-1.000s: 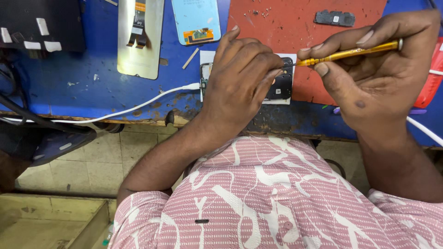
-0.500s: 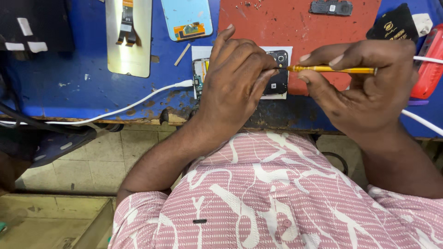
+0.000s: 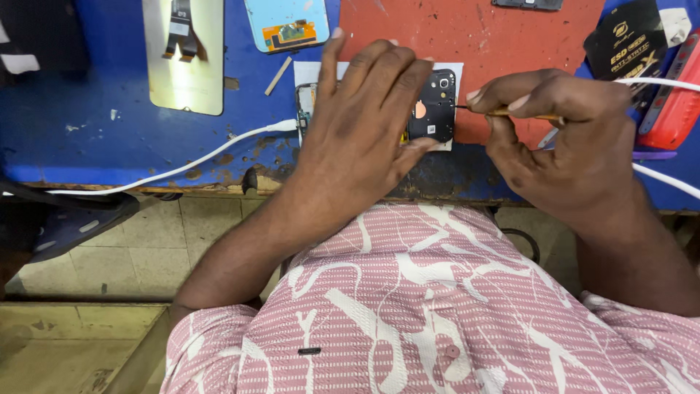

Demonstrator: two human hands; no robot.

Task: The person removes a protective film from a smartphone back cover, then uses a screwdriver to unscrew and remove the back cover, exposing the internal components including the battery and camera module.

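An opened phone with its dark inner board showing lies on a white sheet at the near edge of the blue bench. My left hand lies flat over the phone's left and middle part, pressing it down. My right hand pinches a thin yellow-handled screwdriver, whose tip touches the phone's right edge near the top. A white cable is plugged into the phone's left end.
A red mat covers the bench behind the phone. A bare display panel and a light blue screen part lie at the back left. A black packet and a red tool sit at the right.
My right hand has lowered and moved left, bringing the screwdriver from above the mat down to the phone's right edge. My left hand has stayed on the phone.
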